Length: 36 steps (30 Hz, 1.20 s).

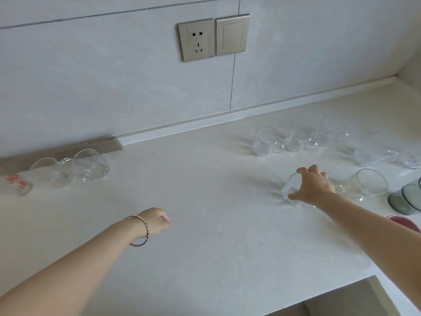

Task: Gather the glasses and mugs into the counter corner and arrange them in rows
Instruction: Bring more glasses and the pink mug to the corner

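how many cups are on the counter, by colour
clear mugs: 7, one of them gripped by the right hand
red-printed glass: 1
grey-green glass: 1
total: 9, plus blurred clear ones at far right that I cannot count

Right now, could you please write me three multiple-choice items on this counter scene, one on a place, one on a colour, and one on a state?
1. Where does the glass with red print stand?
A. at the far left of the counter
B. under the socket
C. in the right corner

2. What colour is the tinted glass at the right edge?
A. amber
B. grey-green
C. pink

3. What is the right hand doing?
A. resting flat on the counter
B. gripping a clear glass from above
C. pressing the wall switch

Answers: 1 A, it sits at the left edge beside two clear mugs. 2 B, its wall shows grey-green. 3 B, its fingers wrap the clear glass, while the left hand is closed and empty.
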Each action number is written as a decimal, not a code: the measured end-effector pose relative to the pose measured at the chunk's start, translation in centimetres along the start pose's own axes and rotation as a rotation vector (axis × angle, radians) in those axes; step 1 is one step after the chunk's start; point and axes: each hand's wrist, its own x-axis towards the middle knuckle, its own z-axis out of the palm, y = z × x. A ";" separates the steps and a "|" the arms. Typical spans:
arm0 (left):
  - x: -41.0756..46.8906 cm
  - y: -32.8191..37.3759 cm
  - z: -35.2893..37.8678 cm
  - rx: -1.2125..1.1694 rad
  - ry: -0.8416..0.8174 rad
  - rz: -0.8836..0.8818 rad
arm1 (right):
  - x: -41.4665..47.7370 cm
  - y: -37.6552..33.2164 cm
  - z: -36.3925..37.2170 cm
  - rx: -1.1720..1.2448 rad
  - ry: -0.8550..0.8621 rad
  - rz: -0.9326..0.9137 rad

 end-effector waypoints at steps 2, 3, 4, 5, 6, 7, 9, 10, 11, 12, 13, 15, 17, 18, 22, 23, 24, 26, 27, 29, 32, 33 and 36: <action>-0.5 -1.5 -0.7 -0.053 0.008 -0.009 | -0.9 -2.9 0.5 -0.035 -0.021 -0.065; -0.7 -2.5 -1.1 -0.064 0.009 -0.014 | -1.3 -4.7 0.8 -0.055 -0.033 -0.108; -1.0 -3.7 -1.5 -0.071 0.009 -0.021 | -1.8 -6.6 1.1 -0.071 -0.044 -0.154; -1.1 -4.9 -2.0 -0.081 0.010 -0.027 | -2.3 -8.8 1.5 -0.078 -0.049 -0.198; -1.3 -6.4 -2.5 -0.092 0.012 -0.035 | -2.9 -11.0 1.9 -0.077 -0.052 -0.239; -1.4 -8.0 -3.1 -0.101 0.015 -0.042 | -3.4 -13.4 2.2 -0.072 -0.054 -0.278; -1.6 -11.3 -4.4 -0.117 0.025 -0.060 | -4.5 -18.4 2.9 -0.055 -0.056 -0.346; -1.6 -13.1 -5.1 -0.125 0.027 -0.067 | -5.0 -21.0 3.2 -0.045 -0.058 -0.373; -1.6 -14.9 -5.9 -0.132 0.025 -0.073 | -5.4 -23.7 3.5 -0.037 -0.061 -0.394; -1.6 -16.6 -6.8 -0.139 0.025 -0.080 | -5.7 -26.4 3.7 -0.030 -0.061 -0.410; -1.4 -18.2 -7.8 -0.146 0.028 -0.086 | -5.9 -29.1 3.8 -0.025 -0.060 -0.422; -0.9 -21.2 -9.8 -0.158 0.048 -0.087 | -5.9 -34.4 3.9 -0.011 -0.055 -0.436; -0.3 -23.7 -12.0 -0.181 0.076 -0.083 | -5.4 -39.2 3.9 0.012 -0.037 -0.436; 0.1 -24.8 -13.0 -0.196 0.086 -0.083 | -5.1 -41.3 3.9 0.024 -0.027 -0.429; 1.8 -28.3 -15.5 -0.196 0.091 -0.088 | -3.3 -47.7 4.3 0.026 0.004 -0.377; 2.2 -28.9 -15.9 -0.192 0.086 -0.083 | -2.7 -48.7 4.5 0.015 0.009 -0.357; 2.6 -29.3 -16.2 -0.190 0.082 -0.076 | -2.2 -49.6 4.7 0.002 0.014 -0.338; 3.3 -30.1 -16.4 -0.198 0.076 -0.061 | -1.4 -50.8 5.0 -0.029 0.024 -0.311; 3.7 -30.3 -16.4 -0.202 0.073 -0.052 | -1.0 -51.2 5.2 -0.039 0.029 -0.299; 4.2 -30.7 -16.3 -0.213 0.058 -0.036 | -0.3 -51.6 5.6 -0.047 0.034 -0.268; 4.5 -31.0 -16.2 -0.221 0.030 -0.028 | 0.1 -51.7 5.9 -0.060 0.046 -0.239; 4.5 -31.0 -16.0 -0.216 0.022 -0.020 | 0.0 -51.5 6.1 -0.047 0.055 -0.243; 4.2 -30.5 -15.6 -0.217 0.017 -0.027 | -0.8 -50.2 6.7 0.046 0.090 -0.281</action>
